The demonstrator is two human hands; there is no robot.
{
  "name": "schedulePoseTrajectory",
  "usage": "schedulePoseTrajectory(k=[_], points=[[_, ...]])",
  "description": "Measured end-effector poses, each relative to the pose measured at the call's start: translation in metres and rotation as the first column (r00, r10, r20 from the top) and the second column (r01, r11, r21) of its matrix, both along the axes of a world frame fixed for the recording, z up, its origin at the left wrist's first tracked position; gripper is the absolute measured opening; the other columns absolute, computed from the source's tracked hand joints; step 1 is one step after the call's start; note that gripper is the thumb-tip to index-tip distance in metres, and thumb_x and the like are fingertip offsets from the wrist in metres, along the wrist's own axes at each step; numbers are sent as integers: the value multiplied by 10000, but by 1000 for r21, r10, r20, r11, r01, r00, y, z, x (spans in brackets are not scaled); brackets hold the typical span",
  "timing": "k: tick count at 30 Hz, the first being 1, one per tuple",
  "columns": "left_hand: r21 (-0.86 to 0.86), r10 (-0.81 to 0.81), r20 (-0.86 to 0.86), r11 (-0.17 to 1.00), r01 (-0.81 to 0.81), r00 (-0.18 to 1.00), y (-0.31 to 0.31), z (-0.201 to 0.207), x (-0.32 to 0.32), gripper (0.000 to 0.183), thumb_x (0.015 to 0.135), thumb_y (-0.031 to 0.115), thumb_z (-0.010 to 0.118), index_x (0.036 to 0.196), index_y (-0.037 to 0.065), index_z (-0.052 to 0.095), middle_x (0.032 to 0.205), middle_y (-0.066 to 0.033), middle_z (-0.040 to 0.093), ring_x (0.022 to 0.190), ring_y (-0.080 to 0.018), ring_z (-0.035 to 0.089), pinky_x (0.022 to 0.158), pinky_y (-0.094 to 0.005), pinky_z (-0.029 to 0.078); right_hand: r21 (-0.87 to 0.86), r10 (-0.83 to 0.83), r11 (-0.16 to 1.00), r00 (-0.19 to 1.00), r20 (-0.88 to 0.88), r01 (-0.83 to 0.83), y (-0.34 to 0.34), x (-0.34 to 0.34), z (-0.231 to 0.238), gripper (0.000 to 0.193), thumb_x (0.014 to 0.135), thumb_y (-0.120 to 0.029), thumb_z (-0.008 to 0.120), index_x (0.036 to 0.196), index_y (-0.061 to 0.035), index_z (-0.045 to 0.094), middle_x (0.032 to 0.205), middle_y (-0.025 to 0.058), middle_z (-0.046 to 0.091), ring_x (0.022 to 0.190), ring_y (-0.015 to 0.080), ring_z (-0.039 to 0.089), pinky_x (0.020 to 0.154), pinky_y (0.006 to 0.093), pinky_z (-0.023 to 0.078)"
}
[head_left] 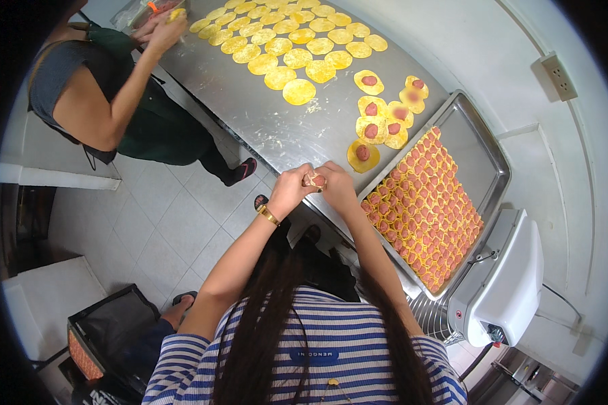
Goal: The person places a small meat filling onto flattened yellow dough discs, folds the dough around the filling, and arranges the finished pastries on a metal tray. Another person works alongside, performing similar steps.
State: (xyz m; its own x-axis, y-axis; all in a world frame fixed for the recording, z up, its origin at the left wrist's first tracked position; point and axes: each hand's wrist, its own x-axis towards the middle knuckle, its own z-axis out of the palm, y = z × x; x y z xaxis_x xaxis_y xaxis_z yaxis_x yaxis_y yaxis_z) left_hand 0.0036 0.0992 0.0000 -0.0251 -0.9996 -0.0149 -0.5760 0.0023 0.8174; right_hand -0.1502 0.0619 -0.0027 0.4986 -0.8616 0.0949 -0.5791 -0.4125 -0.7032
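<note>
My left hand point(292, 192) and my right hand point(337, 190) meet over the near edge of the steel table point(250, 121). Between their closed fingers is a small open-topped dumpling point(315, 179) with pink meat filling; the fingers hide most of its wrapper. Just beyond my right hand lies a round yellow wrapper point(358, 166) with a ball of filling on it. Several more filled wrappers point(367, 108) lie behind that one, some overlapping. To the right, a deep metal tray point(498, 150) holds closely packed rows of finished dumplings point(425, 209).
Bare yellow wrappers point(297, 58) cover the table's far part in rows. At far left a co-worker point(81, 94) holds something yellow beside a bowl point(157, 12) of pink filling. A white machine point(513, 277) stands right of the tray, near a wall socket point(557, 76).
</note>
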Motion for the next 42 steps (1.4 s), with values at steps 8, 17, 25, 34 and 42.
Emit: schedulePoseTrajectory(k=[8, 17, 25, 34, 42], points=[[-30, 51, -72, 998, -54, 996, 3, 1, -3, 286, 684, 111, 779, 855, 20, 568, 682, -128, 620, 640, -283, 635, 609, -353, 501, 32, -22, 999, 1000, -10, 22, -4, -7, 6, 257, 702, 11, 605, 952, -31, 650, 909, 162, 611, 882, 355, 588, 744, 402, 474], [-135, 90, -110, 985, -104, 990, 5, -5, -7, 292, 690, 25, 746, 940, 7, 596, 788, -143, 642, 709, -277, 653, 644, -351, 520, -35, -100, 994, 995, 20, 101, -3, -9, 7, 194, 722, -16, 605, 905, -52, 657, 912, 152, 609, 860, 358, 589, 745, 425, 473], [-99, 105, -73, 989, -112, 992, 1, -8, -12, 320, 690, 13, 753, 977, 7, 610, 898, -138, 647, 763, -240, 665, 671, -322, 542, -139, -148, 976, 980, 134, 166, -3, -5, 1, 266, 710, 50, 566, 949, -35, 649, 921, 158, 593, 894, 362, 580, 765, 415, 471], [-91, 111, -135, 988, -123, 985, 0, -21, -8, 327, 698, 5, 746, 996, 4, 611, 870, -114, 646, 747, -192, 657, 654, -309, 542, -144, -41, 988, 992, 118, 58, -3, -9, 5, 379, 686, 79, 538, 1024, -58, 640, 967, 144, 587, 915, 349, 576, 790, 402, 471], [-145, 133, -121, 978, -150, 984, -6, -29, 0, 232, 744, 6, 675, 969, 17, 619, 843, -109, 637, 728, -193, 634, 652, -294, 520, -110, -13, 993, 989, 150, 29, -7, -27, 14, 293, 691, 60, 572, 947, -53, 661, 912, 129, 596, 885, 309, 595, 760, 383, 494]])
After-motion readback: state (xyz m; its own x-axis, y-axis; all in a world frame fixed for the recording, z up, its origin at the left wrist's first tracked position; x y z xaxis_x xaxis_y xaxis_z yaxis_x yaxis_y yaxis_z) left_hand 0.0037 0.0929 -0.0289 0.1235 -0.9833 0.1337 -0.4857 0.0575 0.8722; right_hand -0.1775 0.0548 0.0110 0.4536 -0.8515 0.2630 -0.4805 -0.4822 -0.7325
